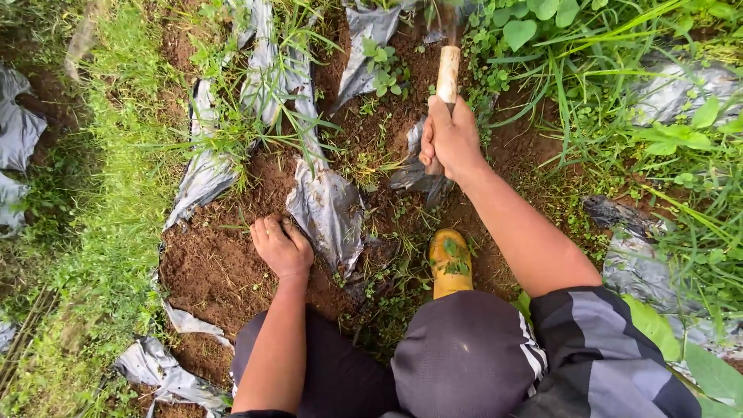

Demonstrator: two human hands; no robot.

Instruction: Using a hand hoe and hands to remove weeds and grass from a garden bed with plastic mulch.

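Observation:
My right hand point(450, 141) is closed around the wooden handle point(448, 72) of a tool, held upright over the dirt; the tool's head is hidden behind torn plastic. My left hand point(280, 246) presses on the brown soil point(213, 267), fingers curled at the edge of a grey plastic mulch sheet point(329, 209). I squat, with dark-trousered knees at the bottom of the view and a yellow boot point(450, 262) planted between them.
Torn strips of grey plastic point(205, 170) lie across the bed among grass tufts and weeds. Thick grass point(108, 193) borders the left, leafy green plants point(665, 131) the right. More plastic point(642, 267) lies at the right.

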